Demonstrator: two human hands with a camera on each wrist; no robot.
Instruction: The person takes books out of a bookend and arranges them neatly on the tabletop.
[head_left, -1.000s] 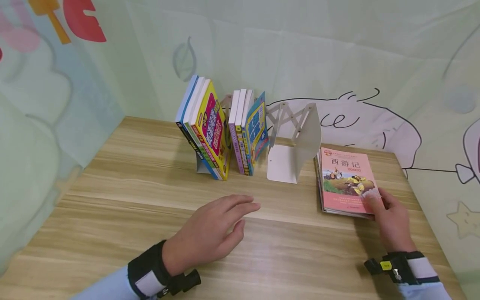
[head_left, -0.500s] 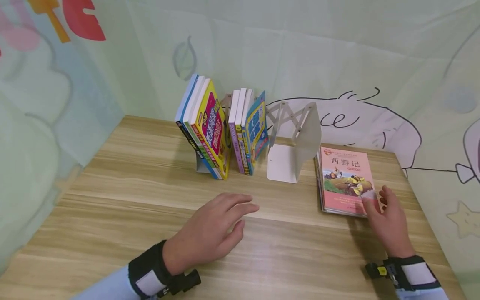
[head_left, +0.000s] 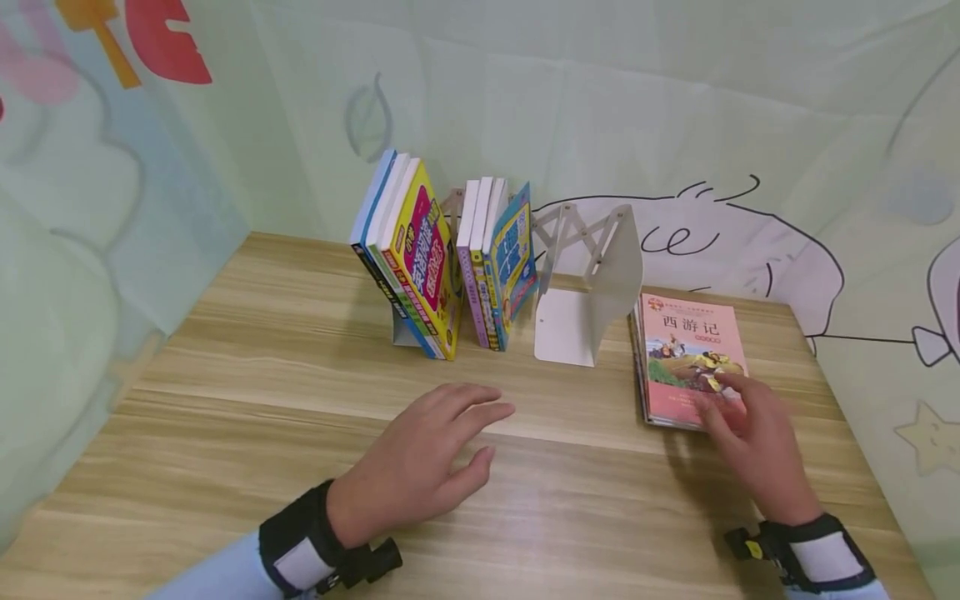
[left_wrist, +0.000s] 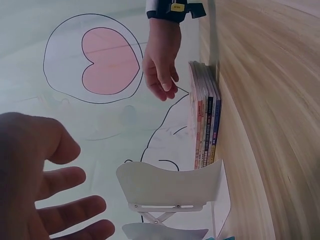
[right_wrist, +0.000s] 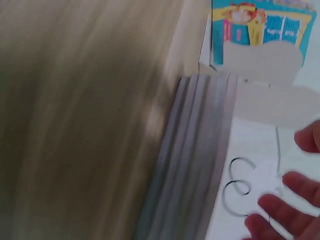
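Note:
On the right of the desk lies a neat stack of several thin books (left_wrist: 206, 120), a pink-covered book (head_left: 690, 321) with Chinese characters and a cartoon scene on top. My right hand (head_left: 761, 450) hovers over the near right corner of that cover, fingers loosely bent and holding nothing. Both wrist views show a gap between this hand and the stack. My left hand (head_left: 416, 467) is held over the front middle of the desk, palm down, fingers relaxed and apart, with nothing in it. It is nearest to the upright books behind it.
A cream metal folding bookend (head_left: 618, 262) stands at the back, its right section without books. Blue and yellow books (head_left: 423, 267) lean in its left section; slimmer books (head_left: 487, 267) stand in the middle one. A printed cloth (head_left: 300, 125) hangs behind the wooden desk (head_left: 262, 367).
My right hand has let go of the stack's right edge, lifted, and moved left over the pink cover. The left hand has barely moved. The stack lies where it was.

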